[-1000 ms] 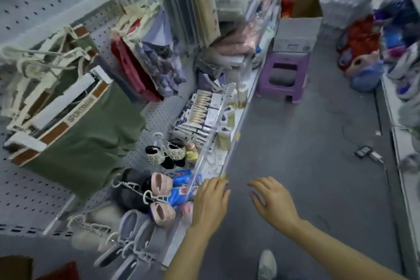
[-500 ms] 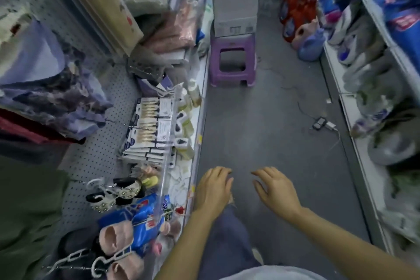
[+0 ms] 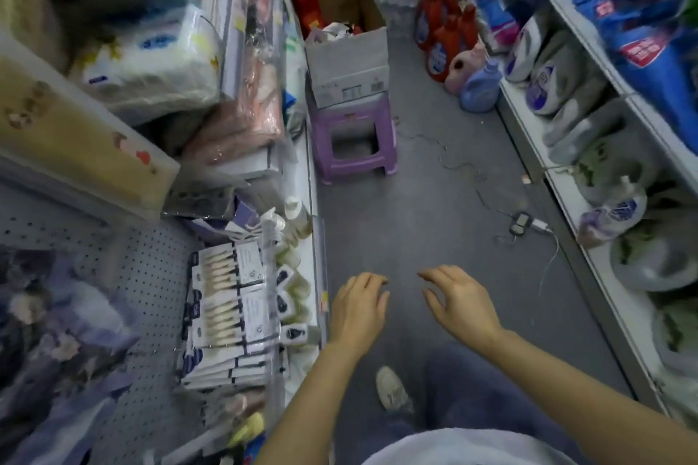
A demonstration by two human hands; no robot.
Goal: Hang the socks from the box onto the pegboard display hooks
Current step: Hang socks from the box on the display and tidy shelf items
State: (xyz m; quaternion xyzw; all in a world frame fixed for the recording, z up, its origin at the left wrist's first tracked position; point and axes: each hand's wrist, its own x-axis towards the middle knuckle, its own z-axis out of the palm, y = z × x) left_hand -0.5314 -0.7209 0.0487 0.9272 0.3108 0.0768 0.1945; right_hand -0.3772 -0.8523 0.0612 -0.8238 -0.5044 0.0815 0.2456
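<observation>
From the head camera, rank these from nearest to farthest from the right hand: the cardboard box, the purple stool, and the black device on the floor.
From the right hand:
1. Black device, on the floor ahead and to the right, by the right-hand shelf.
2. Purple stool, farther up the aisle, on the left side.
3. Cardboard box, on top of the stool, farthest.

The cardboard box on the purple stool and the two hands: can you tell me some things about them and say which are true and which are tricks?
1. The cardboard box sits on top of the purple stool. True.
2. The left hand is holding a sock. False: it holds nothing, and its fingers are loosely curled.
3. The box is open at the top with things inside. True.
4. The right hand is touching the box. False: it hovers over the grey floor, well short of the box.
5. The stool stands on a shelf. False: it stands on the floor.
</observation>
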